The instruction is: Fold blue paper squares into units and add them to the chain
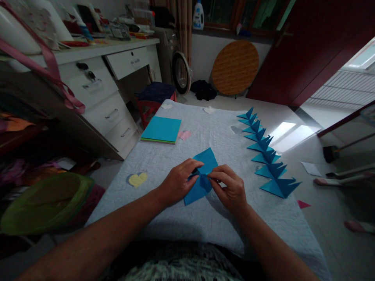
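Through the head camera I had both hands on one partly folded piece of blue paper (pixel 209 157), which lay over the near middle of the cloth-covered table (pixel 159 166). The left hand (pixel 178 179) gripped it from the left, thumb and fingers bent onto the folds at its centre. The right hand (pixel 230 185) had its thumb and forefinger pinched together on the same central part, the other fingers curled. Off to the right I saw a row of folded blue paper birds (pixel 274 188) along the table edge; a stack of square sheets (pixel 161 128), blue on top, lay near the far left corner.

I also checked the containers. On the floor at left stood a bin with a green lining (pixel 17 222); its inside was too dim for me to tell what it held. Beyond the table, the round door (pixel 181 73) of the washing machine (pixel 165 41) hung open, but I could not see into the drum, and dark cloth (pixel 203 90) lay on the floor beside it. A clear plastic box (pixel 143 16) sat on the desk, its contents indistinct. Keys (pixel 91 76) hung at an upper desk drawer (pixel 101 95), whose front hid its inside. A white-and-blue bottle (pixel 198 17) stood on the windowsill.
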